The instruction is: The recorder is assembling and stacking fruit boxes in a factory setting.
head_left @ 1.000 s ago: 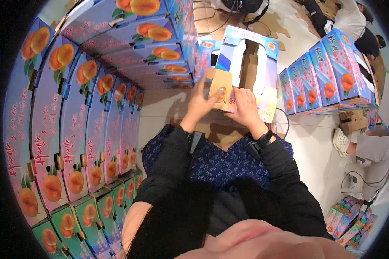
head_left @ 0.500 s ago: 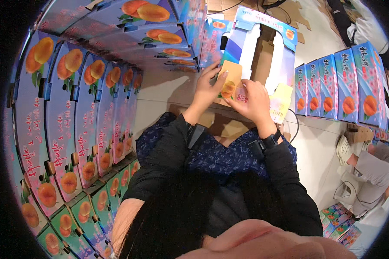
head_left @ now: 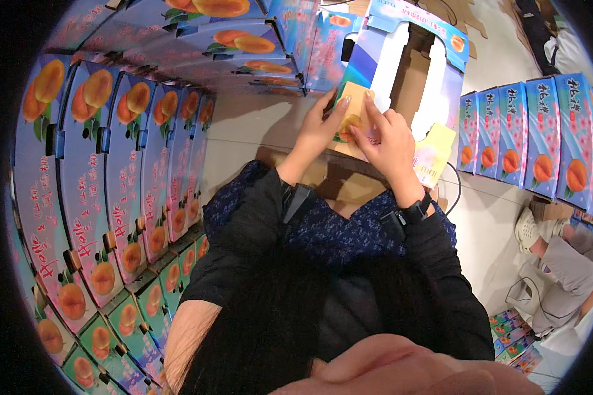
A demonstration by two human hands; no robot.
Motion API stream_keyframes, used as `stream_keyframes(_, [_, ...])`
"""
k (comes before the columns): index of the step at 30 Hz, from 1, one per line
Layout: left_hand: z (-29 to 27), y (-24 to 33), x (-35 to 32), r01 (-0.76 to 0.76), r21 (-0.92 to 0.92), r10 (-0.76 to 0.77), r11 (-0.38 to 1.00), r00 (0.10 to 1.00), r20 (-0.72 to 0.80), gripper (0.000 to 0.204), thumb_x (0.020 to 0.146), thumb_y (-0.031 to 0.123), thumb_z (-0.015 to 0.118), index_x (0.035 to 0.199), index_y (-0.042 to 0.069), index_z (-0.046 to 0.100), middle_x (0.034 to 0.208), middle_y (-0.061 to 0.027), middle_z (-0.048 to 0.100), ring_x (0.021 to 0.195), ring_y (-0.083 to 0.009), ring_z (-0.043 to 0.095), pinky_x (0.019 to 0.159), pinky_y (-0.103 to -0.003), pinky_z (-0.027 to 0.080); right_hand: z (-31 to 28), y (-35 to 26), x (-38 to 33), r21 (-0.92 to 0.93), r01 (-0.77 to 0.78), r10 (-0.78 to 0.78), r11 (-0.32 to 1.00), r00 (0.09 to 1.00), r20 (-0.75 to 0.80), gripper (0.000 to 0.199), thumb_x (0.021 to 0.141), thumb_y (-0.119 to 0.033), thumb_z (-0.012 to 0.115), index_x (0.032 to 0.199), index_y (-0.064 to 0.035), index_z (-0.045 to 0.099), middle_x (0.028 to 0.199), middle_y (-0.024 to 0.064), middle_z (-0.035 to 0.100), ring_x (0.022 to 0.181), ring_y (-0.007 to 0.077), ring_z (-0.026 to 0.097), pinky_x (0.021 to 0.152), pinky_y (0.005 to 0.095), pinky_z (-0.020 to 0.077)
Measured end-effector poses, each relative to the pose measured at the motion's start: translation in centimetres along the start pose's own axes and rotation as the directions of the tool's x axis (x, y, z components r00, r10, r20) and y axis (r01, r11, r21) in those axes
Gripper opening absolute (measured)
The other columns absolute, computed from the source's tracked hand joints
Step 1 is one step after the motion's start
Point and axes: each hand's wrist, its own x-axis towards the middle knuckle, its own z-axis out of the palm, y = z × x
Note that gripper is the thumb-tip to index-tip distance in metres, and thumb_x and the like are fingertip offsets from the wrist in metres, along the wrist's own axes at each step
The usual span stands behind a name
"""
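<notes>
Over my lap lies a blue and pink cardboard carton (head_left: 369, 62), printed with peaches, with a long opening showing a brown inside. At its near left corner is a tan cardboard flap (head_left: 356, 95) with a peach print. My left hand (head_left: 316, 135) grips this flap and the carton's left edge, thumb on top and fingers around the side. Across the flap lies my right hand (head_left: 390, 141), index finger stretched along its right side and thumb spread lower down. A pale yellow flap (head_left: 436, 146) sticks out at the near right corner.
Tall stacks of peach-printed cartons (head_left: 85, 191) stand at my left, with more piled (head_left: 244, 46) at the far left. A row of blue cartons (head_left: 540, 131) stands on the right. Below it, another person (head_left: 566, 263) sits beside a white container (head_left: 524, 289).
My right index finger has moved up onto the tan flap and stretched out. In the view, the carton sits slightly further right. My left hand keeps its hold.
</notes>
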Motion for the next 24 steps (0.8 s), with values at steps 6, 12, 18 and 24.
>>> stream_keyframes(6, [-0.9, -4.0, 1.6, 0.191, -0.037, -0.187, 0.981, 0.978, 0.092, 0.06, 0.088, 0.042, 0.054, 0.13, 0.0, 0.045, 0.127, -0.016, 0.051, 0.116, -0.0196, 0.048, 0.095, -0.028, 0.037, 0.5, 0.2, -0.1, 0.115, -0.056, 0.057, 0.992, 0.998, -0.002, 0.041, 0.077, -0.025, 0.065, 0.116, -0.0151, 0.06, 0.068, 0.0065, 0.047, 0.062, 0.023, 0.052, 0.054, 0.035, 0.0439])
stream_keyframes(12, [-0.4, -2.7, 1.8, 0.267, -0.276, -0.227, 0.923, 0.959, 0.168, 0.054, 0.085, 0.039, 0.06, 0.124, 0.002, 0.05, 0.117, -0.0089, 0.056, 0.106, -0.0153, 0.052, 0.088, -0.027, 0.041, 0.6, 0.2, 0.6, -0.022, -0.038, 0.038, 0.999, 0.999, -0.023, 0.032, 0.077, -0.023, 0.064, 0.108, -0.013, 0.065, 0.071, 0.0077, 0.044, 0.067, 0.0242, 0.049, 0.057, 0.0356, 0.0423])
stream_keyframes(18, [-0.9, -4.0, 2.4, 0.268, -0.296, -0.213, 0.917, 0.955, 0.205, 0.055, 0.085, 0.038, 0.06, 0.125, 0.003, 0.048, 0.115, -0.008, 0.055, 0.101, -0.014, 0.054, 0.086, -0.027, 0.043, 0.8, 0.2, 1.0, -0.029, 0.03, -0.032, 0.999, 0.996, -0.088, 0.03, 0.077, -0.02, 0.063, 0.107, -0.0121, 0.065, 0.072, 0.0086, 0.041, 0.068, 0.0254, 0.045, 0.061, 0.0366, 0.0391])
stream_keyframes(24, [-1.8, -2.0, 1.3, 0.477, -0.137, -0.357, 0.868, 0.792, 0.495, 0.05, 0.084, 0.036, 0.059, 0.121, 0.003, 0.054, 0.115, -0.0074, 0.058, 0.104, -0.0146, 0.055, 0.087, -0.027, 0.044, -1.5, 0.4, 1.3, 0.172, 0.146, -0.122, 0.974, 0.982, -0.145, 0.029, 0.074, -0.008, 0.064, 0.103, -0.0066, 0.065, 0.088, 0.0114, 0.053, 0.082, 0.0284, 0.053, 0.073, 0.0354, 0.044])
